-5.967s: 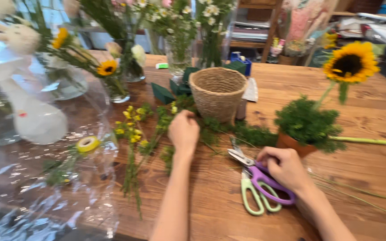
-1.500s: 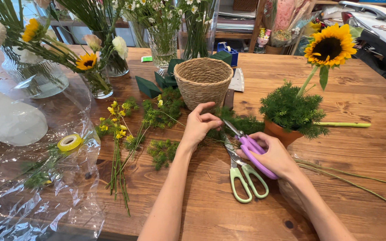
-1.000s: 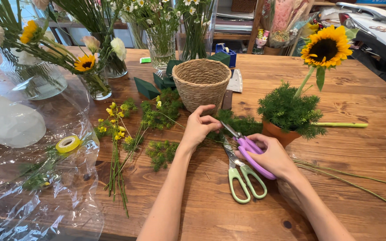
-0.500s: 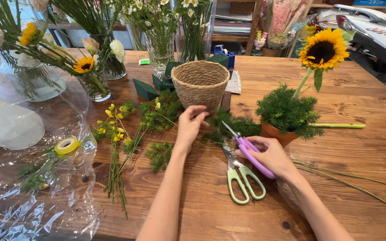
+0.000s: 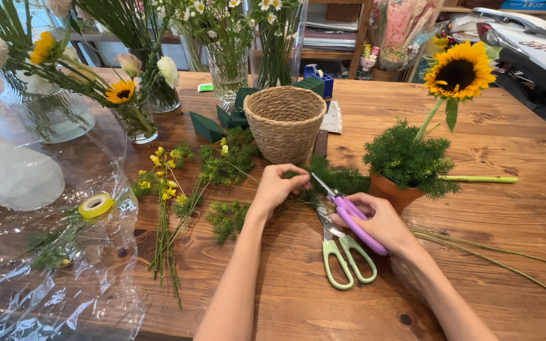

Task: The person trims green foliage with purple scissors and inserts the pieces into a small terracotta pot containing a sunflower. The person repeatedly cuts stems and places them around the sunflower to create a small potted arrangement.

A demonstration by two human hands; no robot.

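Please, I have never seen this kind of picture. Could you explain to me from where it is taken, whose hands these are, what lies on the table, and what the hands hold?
The picture comes from a camera worn on a person's head, looking down at that person's own two bare hands. The left hand pinches a sprig of greenery. The right hand holds purple-handled scissors, their blades pointed at that greenery. A second pair, with green handles, lies on the wooden table. Also there: a woven basket, a clay pot with greenery and a sunflower, yellow flower stems, a roll of tape on clear wrapping film, and glass vases at the back.
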